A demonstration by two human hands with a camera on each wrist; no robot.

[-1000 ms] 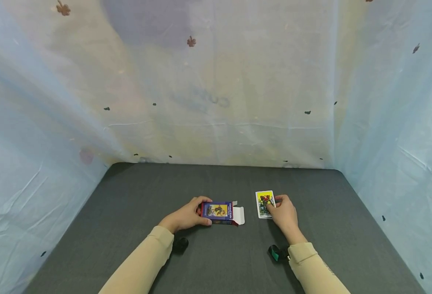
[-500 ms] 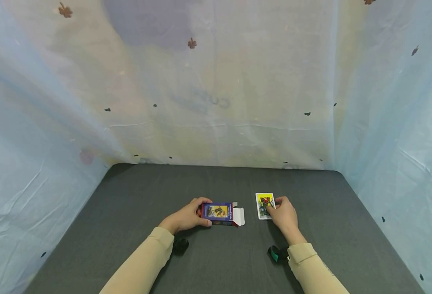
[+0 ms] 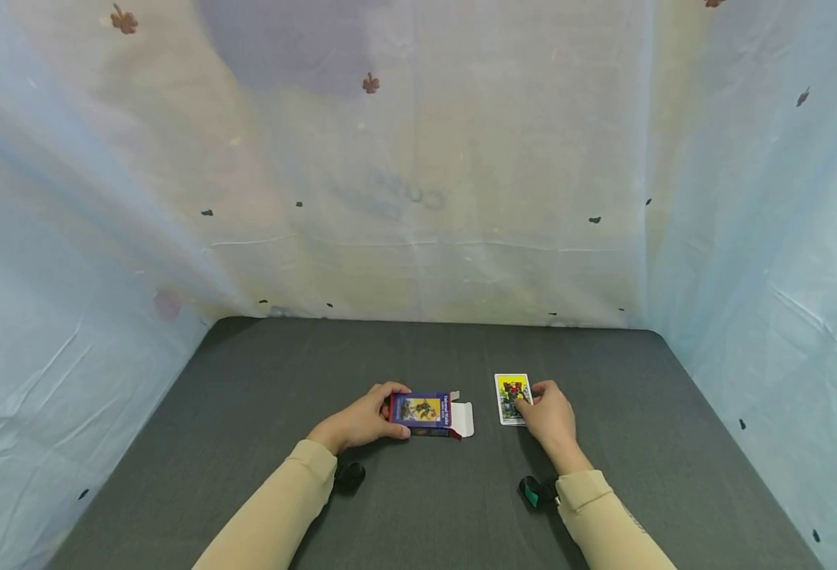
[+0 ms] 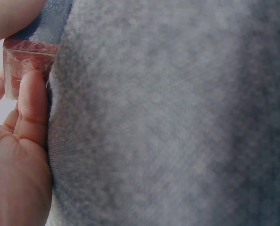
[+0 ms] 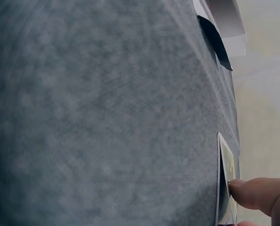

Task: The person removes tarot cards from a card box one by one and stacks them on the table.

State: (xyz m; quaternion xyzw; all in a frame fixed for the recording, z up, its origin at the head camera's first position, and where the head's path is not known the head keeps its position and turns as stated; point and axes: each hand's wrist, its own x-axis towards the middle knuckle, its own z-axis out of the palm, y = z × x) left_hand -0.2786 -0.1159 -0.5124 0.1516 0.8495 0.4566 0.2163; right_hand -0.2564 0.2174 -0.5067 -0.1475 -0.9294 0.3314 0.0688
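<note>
Centrally, low in head view: box (image 3: 420, 410), purple, picture face up, white flap (image 3: 464, 419) open at right end. Left hand (image 3: 359, 419) at box's left end, thumb on near side, fingers on far side, pinching it. Card (image 3: 507, 388), yellow-faced, just right of lower centre, apart from flap. Right hand (image 3: 552, 418) at card's right edge, pinching it, thumb on face, other fingers partly hidden. Table (image 3: 418, 514), grey, lower half. Curtain (image 3: 461, 158), pale, upper half.
</note>
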